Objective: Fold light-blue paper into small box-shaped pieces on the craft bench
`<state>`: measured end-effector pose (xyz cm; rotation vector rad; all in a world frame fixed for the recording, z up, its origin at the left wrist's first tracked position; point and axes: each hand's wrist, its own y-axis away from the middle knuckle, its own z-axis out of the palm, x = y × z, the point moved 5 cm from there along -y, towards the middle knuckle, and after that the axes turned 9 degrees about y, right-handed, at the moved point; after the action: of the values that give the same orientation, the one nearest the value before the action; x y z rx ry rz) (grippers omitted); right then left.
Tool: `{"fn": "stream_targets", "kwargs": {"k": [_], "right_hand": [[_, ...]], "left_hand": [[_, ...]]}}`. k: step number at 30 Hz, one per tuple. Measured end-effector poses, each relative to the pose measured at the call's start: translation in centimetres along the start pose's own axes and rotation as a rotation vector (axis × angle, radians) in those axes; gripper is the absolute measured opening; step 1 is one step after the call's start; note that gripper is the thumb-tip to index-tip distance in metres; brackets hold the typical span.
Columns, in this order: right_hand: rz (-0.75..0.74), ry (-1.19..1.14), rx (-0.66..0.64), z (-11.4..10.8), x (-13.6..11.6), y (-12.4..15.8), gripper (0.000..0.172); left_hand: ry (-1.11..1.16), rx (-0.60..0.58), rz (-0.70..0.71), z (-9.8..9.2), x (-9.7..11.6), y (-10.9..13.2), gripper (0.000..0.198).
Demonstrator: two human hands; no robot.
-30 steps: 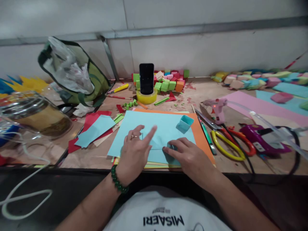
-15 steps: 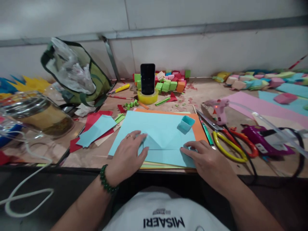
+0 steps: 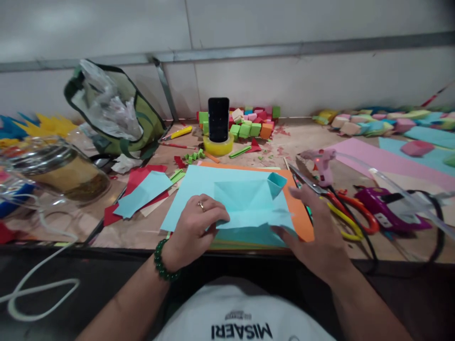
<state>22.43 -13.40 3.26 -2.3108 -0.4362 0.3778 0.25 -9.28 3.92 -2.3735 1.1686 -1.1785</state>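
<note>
Pressing on the blue paper [image 3: 245, 201], your left hand [image 3: 197, 227] has its fingers curled down over the sheet's left fold, closed on that edge and pinning it. Your right hand [image 3: 316, 237] lies mostly open along the right edge with the thumb at the lower corner. It is blurred, so you cannot tell whether it pinches the sheet or only props it. The paper sits in front of you on an orange sheet [image 3: 302, 215] at the table's near edge, with 1 small blue box [image 3: 276, 182] touching its far right corner and scissors [image 3: 341, 208] just beside your right hand. Judge the paper as very light, thin and floppy: it likely creases for good and slides easily on the sheet below. Take it by edges or corners, not the middle.
</note>
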Motion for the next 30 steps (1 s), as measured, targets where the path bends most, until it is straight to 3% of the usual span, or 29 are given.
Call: {"fn": "stream_targets", "kwargs": {"k": [4,7,12,16,18,19,21,24,27,30], "right_hand": [[-0.332,-0.07,-0.142,1.3,-2.5,-0.4,0.028],[-0.412,-0.084,-0.254,2.8,-3.9,-0.3,0.02],[-0.315,-0.196,-0.512,4.2,-4.3,-0.7,0.015],[-0.156,-0.41,-0.696,3.8,-2.8,-1.1,0.021],[-0.043,-0.493,-0.748,3.7,-1.9,-1.1,0.009],[0.023,-0.515,-0.754,3.8,-1.5,-1.0,0.005],[0.16,-0.522,-0.711,4.0,-0.9,-0.9,0.013],[0.312,-0.437,-0.568,4.5,-0.4,-0.7,0.018],[0.357,-0.32,-0.464,4.8,-0.3,-0.6,0.02],[0.357,-0.268,-0.46,5.2,-0.4,-0.7,0.019]], "left_hand": [[-0.202,-0.155,-0.001,0.4,-0.8,0.8,0.039],[-0.35,-0.228,-0.062,0.9,-1.1,1.5,0.042],[-0.199,-0.33,-0.108,2.2,0.5,2.7,0.035],[-0.142,-0.282,-0.095,2.8,0.7,3.4,0.039],[-0.131,-0.246,-0.069,2.8,0.5,3.6,0.035],[-0.125,-0.229,-0.056,2.9,0.4,3.7,0.033],[-0.111,-0.187,-0.033,2.8,0.2,3.8,0.029],[-0.097,-0.119,-0.007,2.6,0.1,3.8,0.026],[-0.083,-0.07,0.014,2.5,0.1,3.7,0.024],[-0.069,-0.052,0.02,2.5,0.2,3.6,0.028]]}}
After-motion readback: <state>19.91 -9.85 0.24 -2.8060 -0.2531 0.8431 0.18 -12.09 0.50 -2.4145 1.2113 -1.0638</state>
